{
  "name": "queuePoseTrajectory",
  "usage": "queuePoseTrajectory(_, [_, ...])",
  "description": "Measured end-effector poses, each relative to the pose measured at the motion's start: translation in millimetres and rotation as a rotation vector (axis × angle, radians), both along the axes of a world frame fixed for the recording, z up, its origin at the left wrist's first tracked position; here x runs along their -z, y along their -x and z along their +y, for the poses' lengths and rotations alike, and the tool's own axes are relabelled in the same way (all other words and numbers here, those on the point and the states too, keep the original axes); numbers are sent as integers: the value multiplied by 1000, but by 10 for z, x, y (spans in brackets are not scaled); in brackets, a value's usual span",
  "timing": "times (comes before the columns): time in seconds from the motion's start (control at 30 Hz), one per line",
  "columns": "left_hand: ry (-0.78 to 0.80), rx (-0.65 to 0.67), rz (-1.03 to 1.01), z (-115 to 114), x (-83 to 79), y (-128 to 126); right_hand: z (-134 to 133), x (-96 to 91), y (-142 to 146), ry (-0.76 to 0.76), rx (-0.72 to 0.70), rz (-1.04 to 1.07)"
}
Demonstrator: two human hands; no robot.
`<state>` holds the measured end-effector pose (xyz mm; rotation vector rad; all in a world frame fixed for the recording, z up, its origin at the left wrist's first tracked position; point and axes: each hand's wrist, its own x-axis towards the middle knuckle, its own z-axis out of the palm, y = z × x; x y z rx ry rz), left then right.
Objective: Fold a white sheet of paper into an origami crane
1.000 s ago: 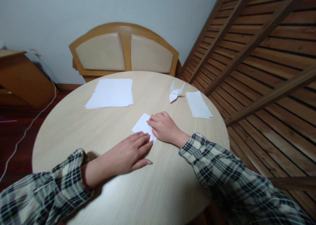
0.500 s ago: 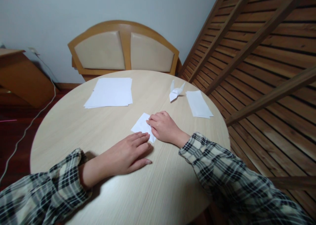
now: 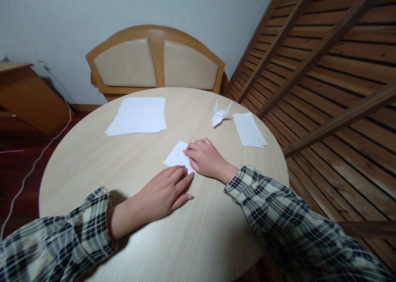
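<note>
A small piece of folded white paper (image 3: pixel 176 153) lies flat on the round table, one corner pointing up and away from me. My right hand (image 3: pixel 206 158) is bent over its right side, fingers curled and pressing on it. From the lower left, my left hand (image 3: pixel 165 193) reaches in with fingers stretched out, its fingertips on the paper's near edge and its thumb apart on the tabletop. Both hands cover the paper's lower right part, so the fold there is hidden. Beyond my right hand stands a folded white paper crane (image 3: pixel 219 116).
A stack of white sheets (image 3: pixel 139 114) lies at the back left of the pale wooden table (image 3: pixel 77 162). Narrower white strips of paper (image 3: pixel 249 129) lie at the right. A chair-like padded backrest (image 3: pixel 159 61) rises behind the table, and a slatted wooden panel (image 3: pixel 334 92) leans at the right.
My left hand has slid slightly to the right, its fingers now further along the paper's near corner. My right hand and the paper have hardly moved.
</note>
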<state>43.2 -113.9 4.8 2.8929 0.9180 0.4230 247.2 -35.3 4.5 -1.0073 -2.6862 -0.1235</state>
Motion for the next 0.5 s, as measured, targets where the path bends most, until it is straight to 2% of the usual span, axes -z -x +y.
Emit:
queuePoseTrajectory(0.33, [-4, 7, 15, 12, -68, -23, 55, 53, -52, 19, -24, 24])
queuePoseTrajectory(0.5, [-71, 1, 6, 25, -9, 3, 37, 49, -50, 15, -2, 24])
